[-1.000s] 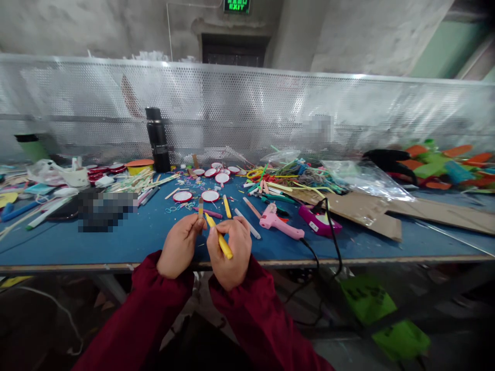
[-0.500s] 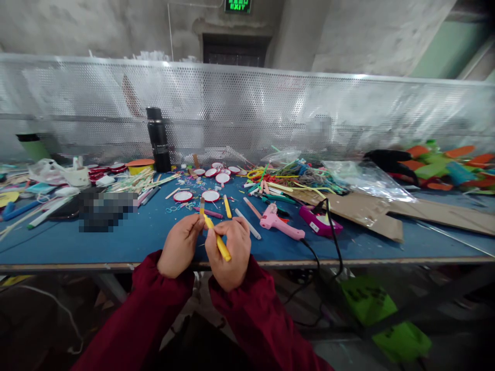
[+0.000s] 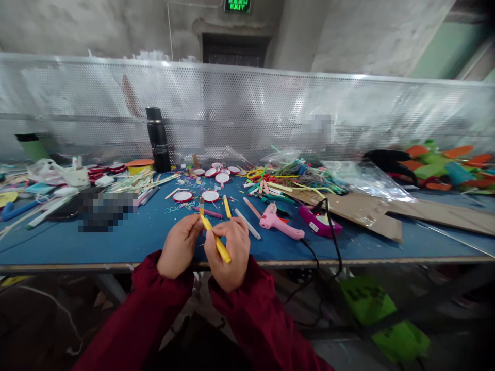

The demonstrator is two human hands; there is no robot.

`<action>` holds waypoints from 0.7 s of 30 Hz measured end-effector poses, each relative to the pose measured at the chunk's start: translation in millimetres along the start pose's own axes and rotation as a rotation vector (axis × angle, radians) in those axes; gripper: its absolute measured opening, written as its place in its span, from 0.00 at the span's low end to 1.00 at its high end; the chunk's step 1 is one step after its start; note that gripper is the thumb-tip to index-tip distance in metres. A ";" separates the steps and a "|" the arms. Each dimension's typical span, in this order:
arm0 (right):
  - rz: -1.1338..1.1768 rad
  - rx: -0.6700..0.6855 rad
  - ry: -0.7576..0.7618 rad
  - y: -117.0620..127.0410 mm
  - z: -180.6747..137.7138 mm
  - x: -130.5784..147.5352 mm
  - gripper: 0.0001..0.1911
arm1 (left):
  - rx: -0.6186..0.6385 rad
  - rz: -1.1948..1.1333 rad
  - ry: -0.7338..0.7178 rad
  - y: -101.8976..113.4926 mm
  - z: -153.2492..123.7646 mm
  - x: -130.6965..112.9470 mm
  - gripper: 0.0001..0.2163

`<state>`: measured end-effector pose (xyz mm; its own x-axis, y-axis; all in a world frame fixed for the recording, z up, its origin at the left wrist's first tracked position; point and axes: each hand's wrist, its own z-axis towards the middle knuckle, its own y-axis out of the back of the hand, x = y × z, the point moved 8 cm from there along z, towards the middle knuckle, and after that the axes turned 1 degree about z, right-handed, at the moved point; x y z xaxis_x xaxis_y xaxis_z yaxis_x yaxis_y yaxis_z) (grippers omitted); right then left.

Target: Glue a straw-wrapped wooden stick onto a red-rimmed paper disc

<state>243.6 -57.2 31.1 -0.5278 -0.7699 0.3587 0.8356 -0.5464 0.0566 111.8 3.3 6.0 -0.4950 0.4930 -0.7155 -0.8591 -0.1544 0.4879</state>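
Note:
My right hand [image 3: 229, 257] is closed around a yellow marker [image 3: 220, 246], its tip pointing up and left. Pinched upright in my left hand [image 3: 180, 247] is a flat wooden craft stick [image 3: 201, 207]. The marker's tip meets the stick or lies just beside it; I cannot tell which. A yellow marker cap [image 3: 227, 206] lies on the table beyond my hands, and a purple marker [image 3: 211, 212] is left of it. The lower end of the stick is hidden by my fingers.
The blue table [image 3: 147, 245] carries red-rimmed white discs [image 3: 211, 196], a pink glue gun [image 3: 280, 225], a purple tape-like object [image 3: 320, 221], cardboard [image 3: 371, 219] and a bundle of coloured pipe cleaners [image 3: 305, 175]. A black flask [image 3: 158, 140] stands before a perforated metal screen [image 3: 247, 103].
The marker in my right hand has shifted very slightly near the stick. My left hand and the things on the table look the same.

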 end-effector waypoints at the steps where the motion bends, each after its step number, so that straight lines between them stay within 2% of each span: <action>1: 0.001 0.002 0.000 -0.2 0.1 0.1 0.05 | 0.001 0.004 -0.001 -0.1 0.0 0.3 0.16; 13: -0.058 -0.025 -0.031 1.2 -0.6 -3.2 0.06 | -0.044 0.030 0.008 3.1 -0.5 -0.1 0.16; 21: -0.007 0.003 0.006 -0.3 -0.9 -0.6 0.05 | 0.006 -0.016 0.011 0.4 0.9 -1.4 0.14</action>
<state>243.5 -56.9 30.1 -0.5342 -0.7683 0.3527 0.8325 -0.5506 0.0616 112.3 3.3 7.6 -0.4827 0.4860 -0.7285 -0.8661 -0.1419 0.4792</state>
